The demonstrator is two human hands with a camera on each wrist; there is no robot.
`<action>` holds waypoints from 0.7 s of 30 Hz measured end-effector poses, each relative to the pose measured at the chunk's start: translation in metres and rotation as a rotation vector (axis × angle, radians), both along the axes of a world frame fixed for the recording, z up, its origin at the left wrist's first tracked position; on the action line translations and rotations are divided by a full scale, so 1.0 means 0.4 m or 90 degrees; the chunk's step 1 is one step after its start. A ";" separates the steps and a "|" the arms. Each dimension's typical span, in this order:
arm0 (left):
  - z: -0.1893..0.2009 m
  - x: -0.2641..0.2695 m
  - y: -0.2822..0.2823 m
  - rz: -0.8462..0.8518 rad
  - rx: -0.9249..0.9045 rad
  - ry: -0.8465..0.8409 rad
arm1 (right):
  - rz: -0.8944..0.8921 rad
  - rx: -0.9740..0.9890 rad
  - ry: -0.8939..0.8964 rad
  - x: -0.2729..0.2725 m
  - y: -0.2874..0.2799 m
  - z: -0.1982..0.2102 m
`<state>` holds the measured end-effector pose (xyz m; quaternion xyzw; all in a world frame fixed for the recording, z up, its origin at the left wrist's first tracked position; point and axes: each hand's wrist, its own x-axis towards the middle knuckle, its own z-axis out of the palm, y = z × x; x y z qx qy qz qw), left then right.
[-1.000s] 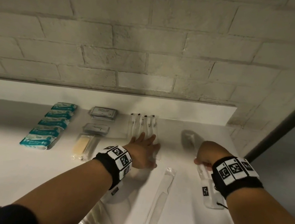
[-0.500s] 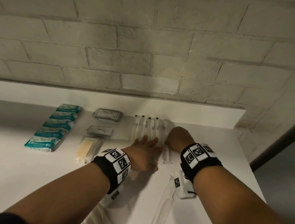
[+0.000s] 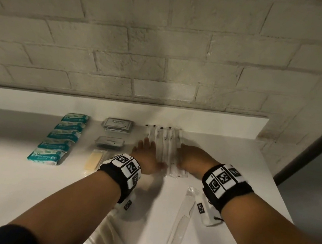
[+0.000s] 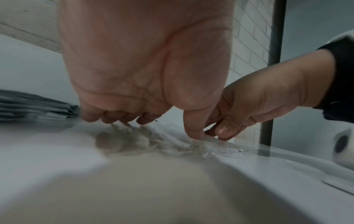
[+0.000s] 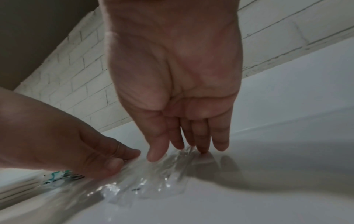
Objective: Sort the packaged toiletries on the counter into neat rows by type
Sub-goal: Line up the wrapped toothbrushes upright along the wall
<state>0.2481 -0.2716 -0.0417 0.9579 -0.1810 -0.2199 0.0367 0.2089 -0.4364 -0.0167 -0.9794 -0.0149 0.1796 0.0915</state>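
Observation:
A row of clear-wrapped toothbrush packets (image 3: 166, 142) lies at the back middle of the white counter (image 3: 9, 180). My left hand (image 3: 146, 154) lies along the row's left side, its fingertips (image 4: 114, 119) and thumb pressing down on the wrappers. My right hand (image 3: 194, 159) is at the row's right side. In the right wrist view its straight fingers (image 5: 201, 142) touch the crinkled wrap (image 5: 153, 181). Neither hand grips anything. One more clear-wrapped comb (image 3: 182, 220) lies alone near my right forearm.
Teal packets (image 3: 62, 136) form a column at the left. Beside them lie grey sachets (image 3: 117, 125), another grey stack (image 3: 110, 142) and a wrapped soap bar (image 3: 93, 159). Loose clear packaging (image 3: 102, 239) sits at the near edge. A brick wall backs the counter; its right edge drops off.
My right hand has come in from the right side of the counter to the right end of the toothbrush row. My left hand has stayed at the row's left side.

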 end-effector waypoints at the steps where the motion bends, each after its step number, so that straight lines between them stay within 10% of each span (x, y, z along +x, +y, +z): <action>1: -0.001 0.005 0.001 -0.004 -0.005 -0.003 | -0.008 0.008 -0.001 0.002 0.003 -0.001; 16: 0.123 -0.175 0.119 -0.136 -0.174 0.014 | -0.237 0.225 0.012 -0.110 -0.121 0.014; 21: 0.106 -0.326 0.289 -0.122 -0.029 0.055 | -0.204 0.218 0.056 -0.283 -0.097 0.018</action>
